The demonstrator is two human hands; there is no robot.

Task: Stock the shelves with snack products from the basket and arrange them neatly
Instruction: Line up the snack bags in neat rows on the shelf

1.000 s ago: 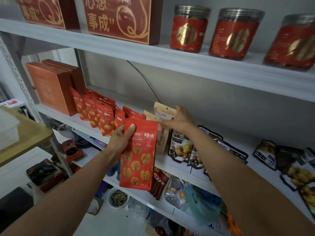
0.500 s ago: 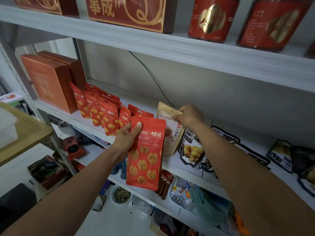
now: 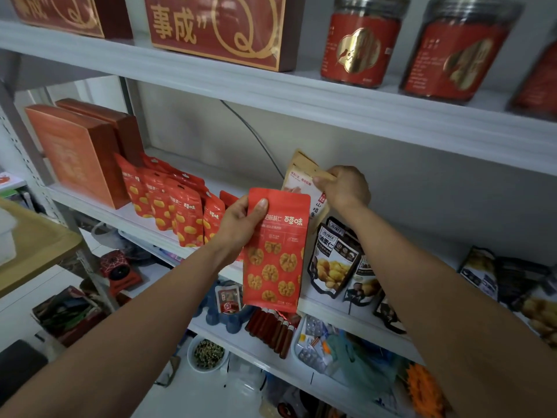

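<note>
Walnut pouch (image 3: 275, 251), red and printed with walnut halves, hangs upright in front of the front edge of the middle shelf (image 3: 99, 211). Its long axis is vertical and its printed face is toward the camera. The left-hand grip (image 3: 238, 224) has it by the upper left corner, with the thumb laid across the front near the top seam and the other fingers wrapped behind. The right-hand grip (image 3: 346, 188) sits just beyond and to the right, fingers pinched on the top strip of a beige pouch (image 3: 298, 184) that is tilted with its top toward the left.

The next move turns, I judge, on the slot on the shelf. It lies behind the held pack, between the row of red pouches (image 3: 184, 218) on the left and the beige pouch on the right. The pack covers most of that gap, so its width is hard to tell; a sliver of another red pack seems to stand in it. The left hand is the nearer one to the red row, and the pack would go forward and up over the edge, upright as it is. Dark chestnut pouches (image 3: 333, 260) stand right of the beige one.
</note>
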